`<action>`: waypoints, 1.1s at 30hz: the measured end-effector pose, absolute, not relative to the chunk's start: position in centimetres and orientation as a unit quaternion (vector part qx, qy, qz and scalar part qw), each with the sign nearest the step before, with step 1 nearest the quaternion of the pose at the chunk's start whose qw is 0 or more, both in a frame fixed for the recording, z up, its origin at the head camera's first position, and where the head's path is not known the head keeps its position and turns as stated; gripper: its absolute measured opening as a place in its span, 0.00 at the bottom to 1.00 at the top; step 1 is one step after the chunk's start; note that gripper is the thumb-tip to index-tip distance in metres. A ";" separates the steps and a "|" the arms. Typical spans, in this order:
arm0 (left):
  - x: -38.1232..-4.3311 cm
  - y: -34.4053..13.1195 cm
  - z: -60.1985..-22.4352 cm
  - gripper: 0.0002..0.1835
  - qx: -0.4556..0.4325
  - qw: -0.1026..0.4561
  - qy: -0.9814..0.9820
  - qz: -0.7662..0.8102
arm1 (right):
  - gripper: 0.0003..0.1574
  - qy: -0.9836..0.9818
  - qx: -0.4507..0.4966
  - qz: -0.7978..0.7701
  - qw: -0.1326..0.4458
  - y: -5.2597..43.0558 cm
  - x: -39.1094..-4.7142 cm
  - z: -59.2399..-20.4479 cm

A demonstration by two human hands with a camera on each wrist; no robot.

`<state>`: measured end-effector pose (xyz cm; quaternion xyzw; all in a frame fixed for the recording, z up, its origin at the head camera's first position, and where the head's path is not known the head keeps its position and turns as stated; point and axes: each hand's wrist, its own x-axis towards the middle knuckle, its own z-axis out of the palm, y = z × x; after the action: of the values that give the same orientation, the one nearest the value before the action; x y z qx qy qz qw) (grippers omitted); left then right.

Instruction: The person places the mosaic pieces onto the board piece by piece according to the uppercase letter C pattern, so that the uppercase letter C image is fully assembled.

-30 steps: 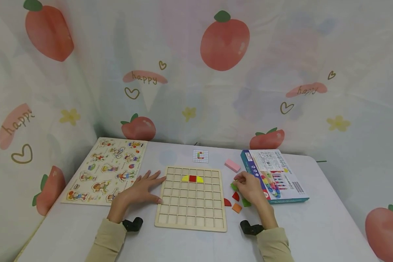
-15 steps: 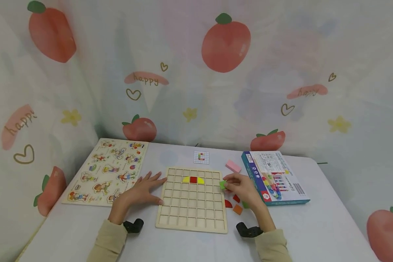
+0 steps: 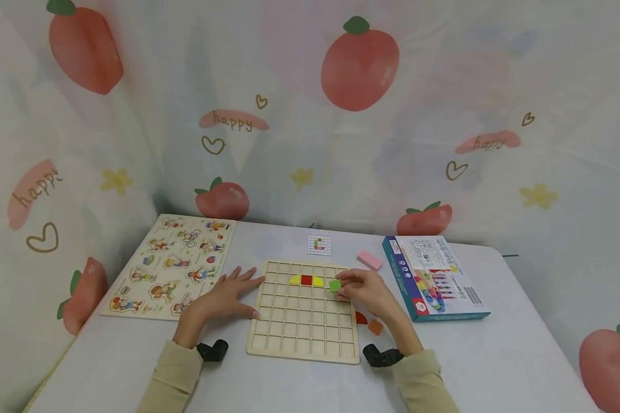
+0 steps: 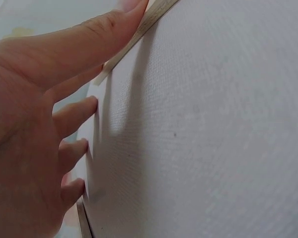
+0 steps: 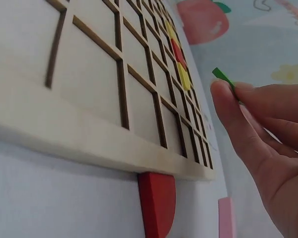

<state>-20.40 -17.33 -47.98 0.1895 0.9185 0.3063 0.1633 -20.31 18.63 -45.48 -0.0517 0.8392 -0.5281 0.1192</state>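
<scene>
The right hand [image 3: 365,288], fingers clamped on a flat green square tile [image 3: 334,285], should square it to the pale wooden grid board [image 3: 305,316]; the left hand's [image 3: 226,297] fingers lie apart.

Pinched upright in the right fingers [image 3: 352,274], 1 thin green square tile [image 3: 334,285] hangs over a pale wooden grid board [image 3: 303,331], whose left edge meets the left fingers [image 3: 251,283]. Left of the right fingers, 1 red square tile [image 3: 306,280] sits between 2 yellow quarter-round tiles [image 3: 318,281] in the grid.
</scene>
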 end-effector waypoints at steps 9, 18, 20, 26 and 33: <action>-20.2 -17.2 -47.8 0.48 0.183 0.169 0.916 0.315 | 0.20 0.850 -0.086 -0.508 0.114 16.8 -21.1 -45.8; -20.3 -17.3 -47.3 0.47 0.189 0.167 0.918 0.306 | 0.18 0.879 -0.095 -0.457 0.100 14.7 -21.5 -45.9; -20.3 -17.4 -47.3 0.47 0.190 0.168 0.917 0.307 | 0.17 0.882 -0.104 -0.449 0.097 14.2 -21.6 -45.9; -20.3 -17.4 -47.4 0.48 0.191 0.168 0.918 0.305 | 0.16 0.891 -0.135 -0.424 0.088 12.9 -21.9 -46.1; -20.5 -17.3 -47.5 0.48 0.190 0.170 0.918 0.305 | 0.14 0.885 -0.164 -0.427 0.091 11.6 -22.0 -46.0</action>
<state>-20.48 -17.30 -47.51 0.1900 0.9177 0.3046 0.1704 -22.04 11.57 -45.99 -0.1641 0.8847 -0.4269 0.0906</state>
